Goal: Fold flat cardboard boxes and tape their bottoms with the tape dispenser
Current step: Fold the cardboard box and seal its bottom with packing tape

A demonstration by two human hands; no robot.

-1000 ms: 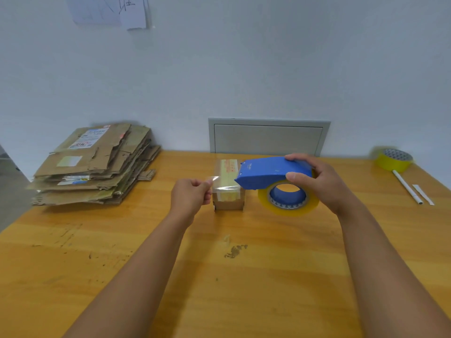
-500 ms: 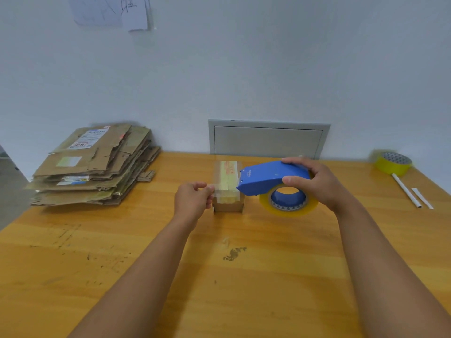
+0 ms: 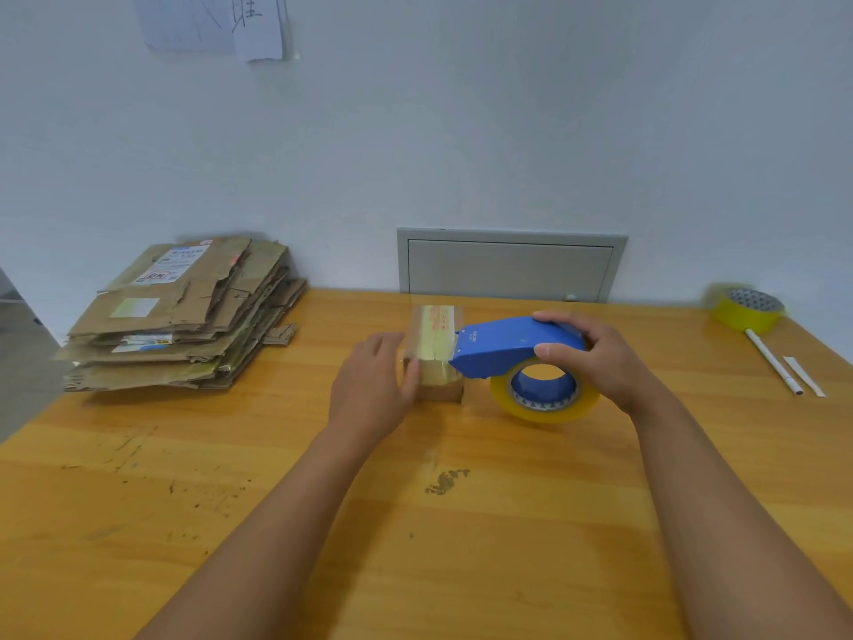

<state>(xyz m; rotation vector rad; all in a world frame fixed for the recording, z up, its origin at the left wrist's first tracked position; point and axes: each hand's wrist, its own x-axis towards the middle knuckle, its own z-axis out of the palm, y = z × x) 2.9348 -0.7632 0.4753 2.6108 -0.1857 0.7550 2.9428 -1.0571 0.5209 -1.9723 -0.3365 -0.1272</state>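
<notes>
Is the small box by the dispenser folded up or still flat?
Folded up: the small box stands as a block on the table, tape across its top.

Even, soft, fairly bright light fills the scene, with no hard shadows. The varnished desk (image 3: 507,524) shows pale sheen near its far edge and faint reflections under the forearms. The left hand (image 3: 371,390) is smeared by motion blur; the right hand (image 3: 595,358) is sharper. Wide-angle distortion bows the desk's edges, and detail softens toward the corners.
</notes>
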